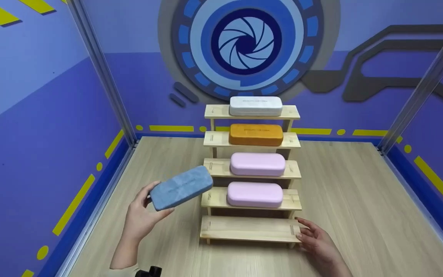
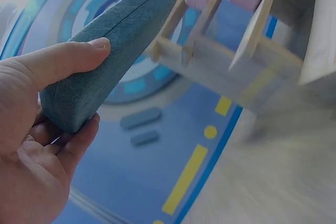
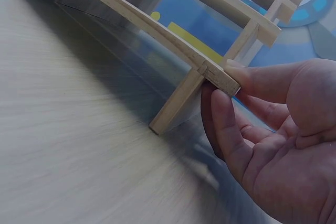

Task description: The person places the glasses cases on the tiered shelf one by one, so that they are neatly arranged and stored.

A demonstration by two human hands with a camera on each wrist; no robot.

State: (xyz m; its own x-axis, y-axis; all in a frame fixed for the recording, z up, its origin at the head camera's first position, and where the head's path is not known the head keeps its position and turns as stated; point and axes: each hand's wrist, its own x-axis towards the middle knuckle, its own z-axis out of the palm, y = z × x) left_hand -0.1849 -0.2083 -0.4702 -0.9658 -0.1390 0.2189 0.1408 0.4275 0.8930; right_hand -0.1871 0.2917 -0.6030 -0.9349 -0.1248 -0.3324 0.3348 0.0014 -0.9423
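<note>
My left hand (image 1: 142, 217) grips a blue glasses case (image 1: 183, 187) by one end, thumb along its near side, holding it tilted in the air left of a stepped wooden rack (image 1: 250, 229). In the left wrist view the case (image 2: 105, 51) shows a seam along its side. My right hand (image 1: 319, 246) pinches the right end of the rack's lowest shelf; the right wrist view shows the thumb (image 3: 262, 80) on top and fingers underneath. Two pink cases (image 1: 258, 163) lie on the middle steps, an orange case (image 1: 256, 134) above them, and a white case (image 1: 255, 106) on top.
The rack stands on a light wood-grain table (image 1: 360, 200). Blue and purple printed panels (image 1: 140, 88) enclose the back and sides, with metal posts (image 1: 102, 69) at the corners. The bottom shelf bears no case.
</note>
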